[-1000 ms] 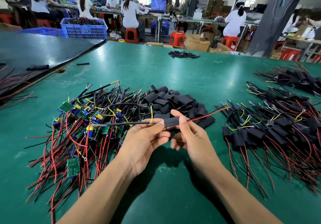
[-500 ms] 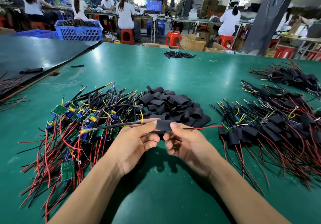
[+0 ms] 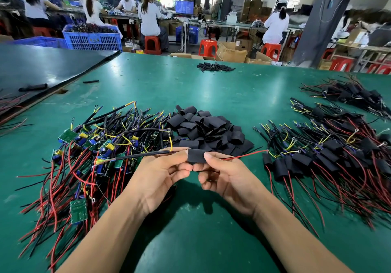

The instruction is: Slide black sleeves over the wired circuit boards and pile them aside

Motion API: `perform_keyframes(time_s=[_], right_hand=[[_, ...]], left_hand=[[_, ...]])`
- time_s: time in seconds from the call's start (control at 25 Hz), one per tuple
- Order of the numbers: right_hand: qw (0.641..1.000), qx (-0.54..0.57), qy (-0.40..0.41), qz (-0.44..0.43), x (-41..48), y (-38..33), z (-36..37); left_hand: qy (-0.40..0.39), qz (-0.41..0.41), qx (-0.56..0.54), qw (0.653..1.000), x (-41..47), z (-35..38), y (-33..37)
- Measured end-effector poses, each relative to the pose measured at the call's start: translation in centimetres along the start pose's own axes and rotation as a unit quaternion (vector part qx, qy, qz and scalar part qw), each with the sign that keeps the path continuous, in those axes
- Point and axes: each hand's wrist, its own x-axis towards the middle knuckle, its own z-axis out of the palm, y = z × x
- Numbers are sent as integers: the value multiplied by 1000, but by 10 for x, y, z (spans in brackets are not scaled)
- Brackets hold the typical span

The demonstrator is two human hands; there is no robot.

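sleeve [image 3: 195, 156] at centre, pinched from both ends: left hand [image 3: 157, 175] and right hand [image 3: 228, 177], thumbs on top. hands have closed together over the last second; board hidden, judged seated. done pile [image 3: 338, 156] lies at 3 o'clock.

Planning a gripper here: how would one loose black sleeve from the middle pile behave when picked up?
Probably light and floppy: the sleeves in the pile lie flattened and creased. It would likely squash under a pinch, like the sleeve between the left hand and right hand. Unlikely to roll.
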Motion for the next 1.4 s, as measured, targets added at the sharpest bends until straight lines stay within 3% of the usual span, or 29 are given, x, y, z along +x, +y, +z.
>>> perform_keyframes(time_s=[0.2,0.36,0.56,0.68,0.84,1.0,1.12,1.24,1.32,1.4], right_hand=[[999,-34,-7,40,-2,-4,2],[993,-50,-21,105,-6,-4,7],[992,108,-32,59,-4,-2,17],[971,237,27,-19,0,-12,9],[932,325,133,-92,0,-23,-13],[887,357,265,-123,1,-22,-30],[878,344,309,-124,3,-18,-35],[884,311,329,-115,5,-17,-35],[891,282,338,-112,6,-16,-34],[898,255,341,-113,7,-14,-33]], left_hand=[[-13,-10,3,1000,0,0,2],[-95,-21,31,995,-5,2,2],[-78,-36,-7,996,0,3,3],[-55,-17,-13,998,2,3,2],[-47,8,19,999,0,6,-2],[-40,24,39,998,-1,8,-4],[-19,50,88,995,-3,9,-6],[42,134,231,963,-4,7,-10],[112,211,375,896,-5,7,-11],[158,247,432,853,-6,7,-12]])
